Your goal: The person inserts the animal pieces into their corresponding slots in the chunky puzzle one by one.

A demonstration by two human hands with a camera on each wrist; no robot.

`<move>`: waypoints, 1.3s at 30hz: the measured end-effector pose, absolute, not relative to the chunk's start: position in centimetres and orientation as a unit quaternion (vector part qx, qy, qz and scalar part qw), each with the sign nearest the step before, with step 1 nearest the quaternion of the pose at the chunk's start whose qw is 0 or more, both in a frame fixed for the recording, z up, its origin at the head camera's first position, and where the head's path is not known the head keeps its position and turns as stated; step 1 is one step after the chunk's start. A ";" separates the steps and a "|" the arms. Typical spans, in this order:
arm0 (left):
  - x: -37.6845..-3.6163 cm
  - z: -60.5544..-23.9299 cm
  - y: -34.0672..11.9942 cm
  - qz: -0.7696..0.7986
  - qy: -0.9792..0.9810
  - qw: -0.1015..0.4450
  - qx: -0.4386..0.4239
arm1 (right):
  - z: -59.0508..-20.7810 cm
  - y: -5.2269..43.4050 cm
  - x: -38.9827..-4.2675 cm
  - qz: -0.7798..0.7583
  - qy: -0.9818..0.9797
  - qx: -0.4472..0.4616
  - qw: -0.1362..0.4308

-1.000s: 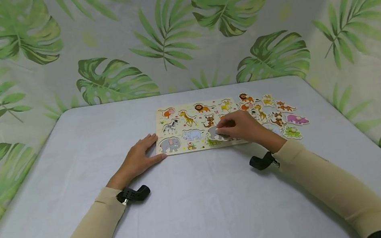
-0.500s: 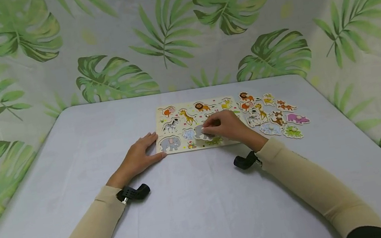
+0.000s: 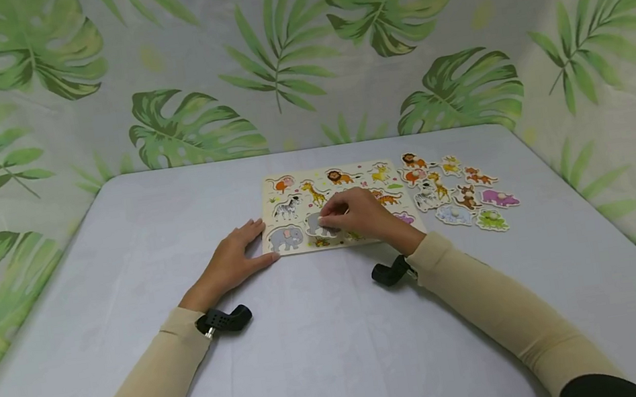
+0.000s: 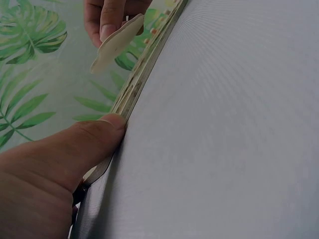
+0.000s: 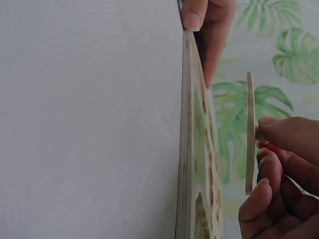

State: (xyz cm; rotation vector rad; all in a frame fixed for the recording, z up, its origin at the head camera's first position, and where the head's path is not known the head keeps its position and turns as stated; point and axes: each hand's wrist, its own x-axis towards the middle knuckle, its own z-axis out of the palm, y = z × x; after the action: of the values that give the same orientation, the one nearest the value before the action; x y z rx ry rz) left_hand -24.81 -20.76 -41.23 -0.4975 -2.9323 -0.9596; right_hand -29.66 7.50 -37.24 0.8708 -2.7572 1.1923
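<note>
Leftward along the puzzle board (image 3: 293, 192) went my right hand (image 3: 364, 213) since the earlier frames, carrying the grey animal piece (image 3: 317, 224) from the board's lower right toward its lower middle, so that the tiger and purple pictures on the right of the board showed again. My right grip was closed on the piece, pinching it by its small peg between thumb and fingertips (image 5: 271, 130); the right wrist view showed the piece (image 5: 249, 134) held edge-on just above the board (image 5: 187, 149), not touching it. It hovered just right of the grey elephant picture (image 3: 285, 238) at the board's lower left.

My left hand (image 3: 231, 263) lay flat on the counter (image 3: 326, 346), fingers straight and holding nothing, with the thumb (image 4: 89, 142) pressed against the board's left edge (image 4: 130, 94).

Beside the board on the right lay a cluster of loose animal pieces (image 3: 457, 189), among them a purple hippo (image 3: 496, 198) and a green frog (image 3: 490, 220). Palm-leaf cloth (image 3: 192, 128) hung behind the counter.
</note>
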 end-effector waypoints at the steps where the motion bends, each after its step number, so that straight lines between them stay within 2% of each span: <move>1: -24.8 -41.3 -20.8 -0.306 -0.938 0.009 -0.160 | -37.3 7.3 -29.7 0.383 -0.881 0.279 0.006; 39: -24.7 -41.1 -20.9 -0.310 -0.935 0.018 -0.174 | -37.3 2.4 -29.9 0.418 -0.864 0.277 -0.032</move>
State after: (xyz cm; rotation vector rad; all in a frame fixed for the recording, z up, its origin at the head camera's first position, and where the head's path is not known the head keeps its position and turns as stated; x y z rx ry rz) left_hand -24.71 -20.92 -41.13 -0.5417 -2.9023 -0.9613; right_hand -29.90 2.35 -37.35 0.8900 -2.7724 1.3411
